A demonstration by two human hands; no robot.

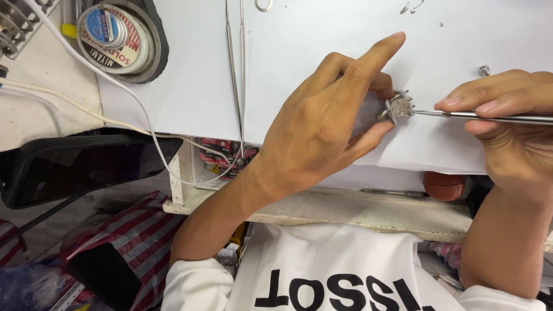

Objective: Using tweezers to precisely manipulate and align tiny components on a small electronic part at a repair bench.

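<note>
Round solder spool (118, 35) with red, white and blue label top left, red packets (222, 156) under table edge

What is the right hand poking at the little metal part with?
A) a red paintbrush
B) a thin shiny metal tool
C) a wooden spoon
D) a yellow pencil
B: the right hand grips a thin silvery metal tool whose tip meets the small metal component that the left hand pinches over the white paper sheet.

- Bright, even overhead light; white paper sheet (322, 63) nearly washed out.
- Soft, faint shadows beneath left hand (322, 124).
- Sharp centre focus; slight wide-angle stretch at edges.
</note>
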